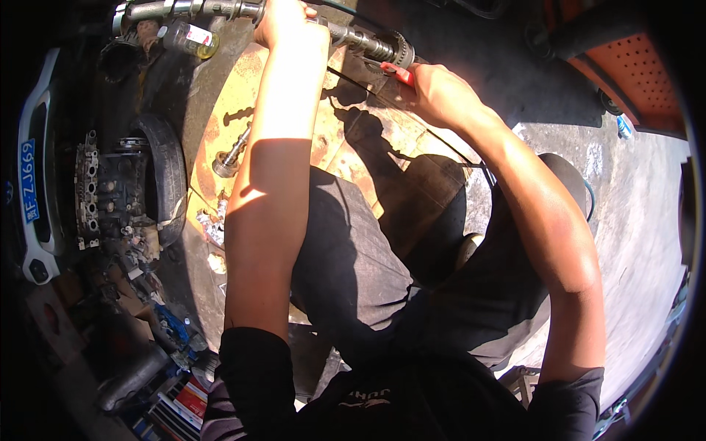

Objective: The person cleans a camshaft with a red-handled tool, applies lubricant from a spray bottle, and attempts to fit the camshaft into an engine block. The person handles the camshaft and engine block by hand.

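A long metal camshaft (360,40) with lobes along it spans the top of the view, with a toothed ring (402,51) near its right end. My left hand (288,29) is closed around the shaft, left of this ring; some of the fingers are hidden behind it. Just below and to the right of the ring, my right hand (441,92) grips a red-handled tool (397,72). The tool's tip is close to the ring, and whether they touch I cannot tell. Bright sunlight washes out my left wrist.
Stained cardboard (246,81) covers the ground, with a smaller metal shaft (234,154) on it. To the left are a clear bottle of yellowish liquid (198,42), an engine part (88,191), a tyre (168,176) and a car bumper (37,220). An orange perforated panel (640,81) stands at right.
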The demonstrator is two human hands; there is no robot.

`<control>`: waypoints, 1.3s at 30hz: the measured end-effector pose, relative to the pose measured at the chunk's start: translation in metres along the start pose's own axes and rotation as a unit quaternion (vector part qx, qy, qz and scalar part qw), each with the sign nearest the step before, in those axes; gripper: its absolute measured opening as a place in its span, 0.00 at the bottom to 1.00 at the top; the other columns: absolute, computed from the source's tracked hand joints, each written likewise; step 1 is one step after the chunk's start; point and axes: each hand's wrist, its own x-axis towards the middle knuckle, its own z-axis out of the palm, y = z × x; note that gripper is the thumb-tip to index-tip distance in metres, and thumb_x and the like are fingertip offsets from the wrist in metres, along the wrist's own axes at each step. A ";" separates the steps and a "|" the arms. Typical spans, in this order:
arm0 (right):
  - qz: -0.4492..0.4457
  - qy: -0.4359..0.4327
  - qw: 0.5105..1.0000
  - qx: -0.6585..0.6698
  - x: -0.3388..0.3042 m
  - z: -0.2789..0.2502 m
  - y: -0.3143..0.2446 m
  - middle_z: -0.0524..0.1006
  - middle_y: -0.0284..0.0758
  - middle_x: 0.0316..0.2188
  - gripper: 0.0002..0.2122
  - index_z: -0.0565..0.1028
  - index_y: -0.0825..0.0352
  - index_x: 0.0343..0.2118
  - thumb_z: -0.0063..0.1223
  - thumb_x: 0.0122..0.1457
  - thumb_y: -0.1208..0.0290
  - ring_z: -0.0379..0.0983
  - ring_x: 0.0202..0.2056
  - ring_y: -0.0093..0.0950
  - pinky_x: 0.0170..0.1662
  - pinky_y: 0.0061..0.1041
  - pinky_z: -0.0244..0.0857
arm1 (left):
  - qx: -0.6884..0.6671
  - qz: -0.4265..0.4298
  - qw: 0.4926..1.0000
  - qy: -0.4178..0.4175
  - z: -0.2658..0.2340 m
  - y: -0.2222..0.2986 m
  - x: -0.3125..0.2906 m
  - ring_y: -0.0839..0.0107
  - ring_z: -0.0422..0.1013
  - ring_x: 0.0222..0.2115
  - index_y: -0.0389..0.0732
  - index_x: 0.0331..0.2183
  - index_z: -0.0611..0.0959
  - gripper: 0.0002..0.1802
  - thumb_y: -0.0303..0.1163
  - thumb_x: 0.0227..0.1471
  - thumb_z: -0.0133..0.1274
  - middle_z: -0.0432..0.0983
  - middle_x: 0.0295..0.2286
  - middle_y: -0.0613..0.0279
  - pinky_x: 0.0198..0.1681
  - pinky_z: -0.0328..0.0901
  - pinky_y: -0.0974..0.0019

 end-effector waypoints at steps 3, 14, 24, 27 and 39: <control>0.001 -0.004 1.000 -0.003 0.000 -0.009 0.002 0.79 0.52 0.31 0.15 0.78 0.73 0.31 0.51 0.58 0.62 0.77 0.36 0.47 0.41 0.39 0.71 | 0.030 0.080 0.996 0.037 -0.001 -0.007 0.013 0.74 0.64 0.19 0.36 0.33 0.73 0.06 0.28 0.59 0.51 0.70 0.23 0.62 0.21 0.61 0.68; 0.005 0.001 0.999 0.049 -0.022 -0.032 0.016 0.78 0.52 0.31 0.14 0.76 0.71 0.36 0.51 0.59 0.63 0.76 0.37 0.49 0.40 0.40 0.70 | 0.090 0.128 0.988 0.007 0.026 -0.005 -0.038 0.77 0.65 0.15 0.33 0.28 0.74 0.12 0.30 0.55 0.58 0.70 0.19 0.62 0.16 0.61 0.73; -0.006 -0.014 0.996 0.083 -0.025 -0.039 0.039 0.79 0.50 0.31 0.16 0.76 0.71 0.39 0.55 0.59 0.60 0.77 0.37 0.46 0.41 0.38 0.70 | 0.191 0.146 0.954 -0.179 0.004 0.006 0.001 0.74 0.57 0.14 0.41 0.22 0.74 0.16 0.38 0.58 0.56 0.63 0.13 0.66 0.38 0.65 0.58; 0.001 -0.025 0.995 0.101 -0.026 -0.046 0.041 0.79 0.50 0.30 0.17 0.76 0.71 0.38 0.55 0.60 0.59 0.77 0.36 0.45 0.40 0.38 0.69 | 0.206 0.121 0.944 -0.229 0.002 0.013 0.007 0.73 0.57 0.16 0.44 0.20 0.73 0.18 0.40 0.60 0.53 0.62 0.13 0.68 0.41 0.63 0.57; 0.013 -0.044 0.985 0.169 -0.031 -0.051 0.059 0.77 0.46 0.23 0.20 0.77 0.73 0.39 0.55 0.61 0.55 0.76 0.27 0.36 0.35 0.36 0.68 | 0.142 0.058 0.924 -0.350 -0.008 0.021 0.012 0.72 0.57 0.16 0.43 0.23 0.77 0.18 0.40 0.64 0.47 0.63 0.14 0.67 0.43 0.60 0.56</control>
